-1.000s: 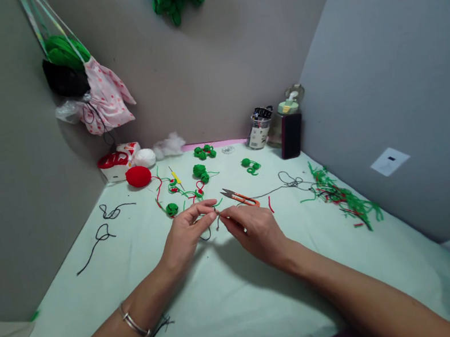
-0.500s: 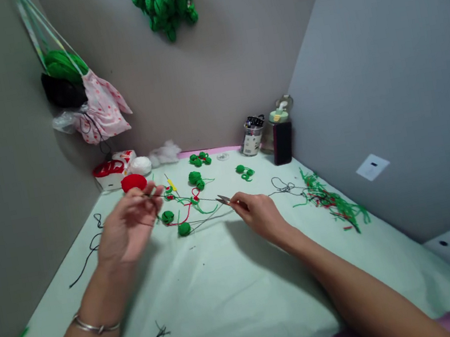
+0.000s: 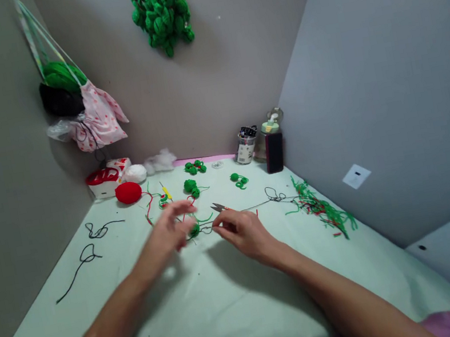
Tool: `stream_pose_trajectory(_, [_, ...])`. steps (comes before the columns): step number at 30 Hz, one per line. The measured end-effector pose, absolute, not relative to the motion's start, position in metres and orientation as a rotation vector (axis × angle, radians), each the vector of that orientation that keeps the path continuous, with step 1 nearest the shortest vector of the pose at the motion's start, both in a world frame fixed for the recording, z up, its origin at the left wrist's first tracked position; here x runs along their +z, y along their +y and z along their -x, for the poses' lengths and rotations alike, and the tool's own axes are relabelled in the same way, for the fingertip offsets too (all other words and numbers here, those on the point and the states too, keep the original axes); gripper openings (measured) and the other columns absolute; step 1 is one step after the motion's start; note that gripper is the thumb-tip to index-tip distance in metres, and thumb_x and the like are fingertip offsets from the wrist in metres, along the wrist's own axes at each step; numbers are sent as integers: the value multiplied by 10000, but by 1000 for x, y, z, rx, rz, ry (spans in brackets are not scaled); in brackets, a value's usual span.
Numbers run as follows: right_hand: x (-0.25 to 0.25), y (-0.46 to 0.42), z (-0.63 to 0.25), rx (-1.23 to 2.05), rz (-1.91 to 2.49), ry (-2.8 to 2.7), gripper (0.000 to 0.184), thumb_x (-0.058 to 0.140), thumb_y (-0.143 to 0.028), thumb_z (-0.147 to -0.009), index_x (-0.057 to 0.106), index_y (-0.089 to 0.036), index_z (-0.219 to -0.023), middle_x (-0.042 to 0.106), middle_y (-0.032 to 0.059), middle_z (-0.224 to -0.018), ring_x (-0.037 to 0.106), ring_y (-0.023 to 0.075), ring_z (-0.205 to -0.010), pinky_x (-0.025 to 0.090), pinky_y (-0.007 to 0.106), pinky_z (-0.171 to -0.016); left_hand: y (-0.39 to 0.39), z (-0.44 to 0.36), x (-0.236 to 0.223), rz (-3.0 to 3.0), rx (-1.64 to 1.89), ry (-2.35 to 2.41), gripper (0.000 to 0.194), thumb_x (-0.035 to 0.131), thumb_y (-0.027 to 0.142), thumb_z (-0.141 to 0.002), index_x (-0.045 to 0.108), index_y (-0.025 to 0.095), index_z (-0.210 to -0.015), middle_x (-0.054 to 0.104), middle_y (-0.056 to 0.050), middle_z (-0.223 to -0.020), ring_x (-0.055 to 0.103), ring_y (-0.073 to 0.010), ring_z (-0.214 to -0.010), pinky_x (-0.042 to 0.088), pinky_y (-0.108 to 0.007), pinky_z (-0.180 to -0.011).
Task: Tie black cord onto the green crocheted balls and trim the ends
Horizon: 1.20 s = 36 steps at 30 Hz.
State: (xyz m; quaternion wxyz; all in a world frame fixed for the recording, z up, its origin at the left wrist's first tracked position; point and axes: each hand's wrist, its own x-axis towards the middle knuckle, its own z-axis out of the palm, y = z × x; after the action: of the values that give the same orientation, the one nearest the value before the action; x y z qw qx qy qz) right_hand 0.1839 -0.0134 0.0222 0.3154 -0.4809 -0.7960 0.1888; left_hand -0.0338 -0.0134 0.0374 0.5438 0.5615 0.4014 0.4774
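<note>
My left hand [image 3: 171, 227] is slightly blurred, its fingers apart and nothing visible in them, over the small green yarn balls and loose red and green strands. A green yarn ball [image 3: 193, 230] shows just beside its fingertips. My right hand [image 3: 245, 234] is closed in a pinch at a thin dark thread [image 3: 206, 229]. Small scissors [image 3: 218, 207] show just beyond the right fingers, blades to the left; whether they lie on the table or are still held I cannot tell. A yellow-handled crochet hook [image 3: 166, 191] lies behind my left hand.
A red yarn ball [image 3: 129, 192], white ball [image 3: 135, 174] and tissue box [image 3: 106, 181] stand back left. A pen cup [image 3: 246, 146] and phone [image 3: 275, 152] stand back right. Yarn scraps [image 3: 323, 206] lie right, black cords [image 3: 81, 269] left. A pink bag [image 3: 98, 118] hangs left.
My left hand has let go of the dark thread and moved right and down towards my right hand. The right fingers have shifted from the scissors to a pinch on the thread.
</note>
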Motion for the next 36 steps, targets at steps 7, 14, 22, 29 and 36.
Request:
stream_pose_trajectory(7, [60,-13,-204,981,943,-1524,179,738,-329,-785,661,-180,-725,658,28,-785,556,124,-669,461,254,-618,-15,22,23,-1607,590,896,364,525,476,-929,704,170,-1010,591,5,-693,374,-85,-504,285,-215,-476])
stream_pose_trajectory(14, [109,-6,-268,946,805,-1167,190,717,-285,-753,549,-208,-707,704,48,-962,665,156,-840,536,237,-609,-5,48,37,-1596,655,966,343,596,482,-882,754,200,-997,658,-23,-793,362,-89,-522,289,-209,-478])
stream_pose_trajectory(22, [153,-23,-277,709,716,-1415,141,658,-210,-856,580,-205,-740,723,38,-844,713,158,-787,538,242,-560,-13,41,42,-1653,466,898,312,619,434,-861,774,233,-1044,712,-34,-793,445,-117,-589,324,-213,-504])
stream_pose_trajectory(29, [179,-19,-235,12,615,-1537,109,702,-81,-825,649,-158,-770,715,52,-843,690,145,-777,568,291,-676,-13,38,40,-1648,437,770,408,662,305,-841,666,251,-1245,691,1,-747,468,-119,-636,339,-238,-577])
stream_pose_trajectory(36, [199,5,-230,158,543,-1657,120,659,-112,-887,603,-161,-793,714,9,-818,694,125,-758,572,248,-594,-7,60,42,-1550,449,618,429,705,261,-811,641,223,-1234,644,23,-676,481,-118,-622,324,-254,-596])
